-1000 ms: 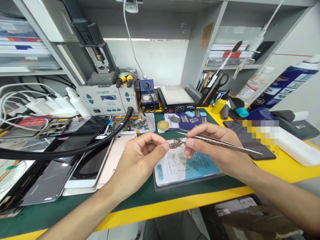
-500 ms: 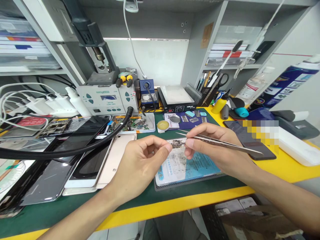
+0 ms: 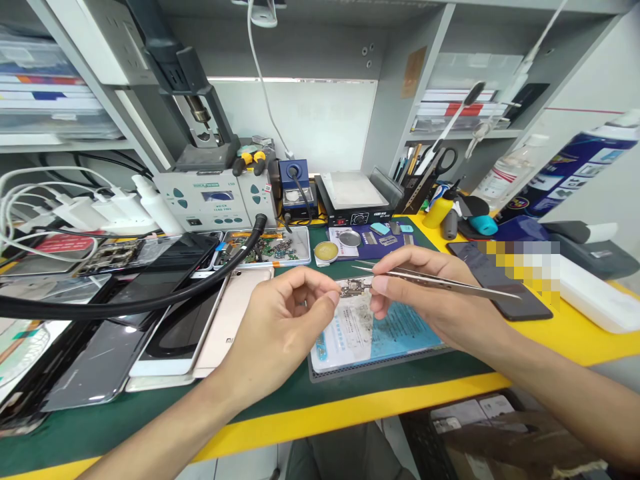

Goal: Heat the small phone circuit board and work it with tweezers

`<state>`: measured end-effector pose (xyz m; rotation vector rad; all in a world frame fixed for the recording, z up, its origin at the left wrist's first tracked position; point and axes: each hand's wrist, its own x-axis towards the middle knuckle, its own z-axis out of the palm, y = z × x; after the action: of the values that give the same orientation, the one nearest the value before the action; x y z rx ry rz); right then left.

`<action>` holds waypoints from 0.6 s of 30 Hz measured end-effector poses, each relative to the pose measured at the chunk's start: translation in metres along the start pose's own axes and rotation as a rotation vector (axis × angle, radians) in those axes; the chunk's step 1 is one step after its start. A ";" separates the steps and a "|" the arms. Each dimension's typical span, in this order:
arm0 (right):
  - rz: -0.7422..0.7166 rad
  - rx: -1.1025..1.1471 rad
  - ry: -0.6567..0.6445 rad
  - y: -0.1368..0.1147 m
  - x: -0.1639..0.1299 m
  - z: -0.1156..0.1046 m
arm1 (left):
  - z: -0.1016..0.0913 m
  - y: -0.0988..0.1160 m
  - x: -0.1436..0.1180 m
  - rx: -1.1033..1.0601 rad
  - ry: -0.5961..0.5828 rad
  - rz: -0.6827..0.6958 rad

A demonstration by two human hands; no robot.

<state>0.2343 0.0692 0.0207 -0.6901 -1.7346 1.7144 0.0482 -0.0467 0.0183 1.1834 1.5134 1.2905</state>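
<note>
Grey shelving and repair gear back a green-topped bench (image 3: 150,417) with a yellow front edge, and just above its middle a small circuit board (image 3: 354,287) is held in the air between two hands. The left hand (image 3: 280,327) pinches the board's left end between thumb and forefinger, fingers closed on it; the right hand (image 3: 430,297) pinches the right end the same way, while also keeping a pair of metal tweezers (image 3: 450,285) tucked along its fingers, tips pointing left past the board. The board looks thin, light and stiff, with tiny parts on its face, so it probably snaps or sheds components if bent; the bare edges and ends seem the safe places to hold, as both hands do now. Directly under it lies a blue and white work mat (image 3: 370,337), speckled with dark debris. Left of the mat, toward the bench's left edge, several phones (image 3: 175,327) lie face down or with screens up, crossed by a thick black hose (image 3: 150,300). Toward the back edge stand a parts tray (image 3: 270,248), a tin of flux (image 3: 326,251), a rework station (image 3: 210,200) and a small hot plate (image 3: 353,197). Near the right edge lie a yellow bottle (image 3: 439,208) and a dark phone (image 3: 495,280).
</note>
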 end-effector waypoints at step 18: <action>0.114 0.170 -0.214 0.000 0.002 -0.003 | 0.003 -0.007 -0.003 0.164 0.014 0.439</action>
<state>0.2351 0.0721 0.0205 -0.5552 -1.6903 2.0514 0.0512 -0.0496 0.0107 1.6843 1.4383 1.4764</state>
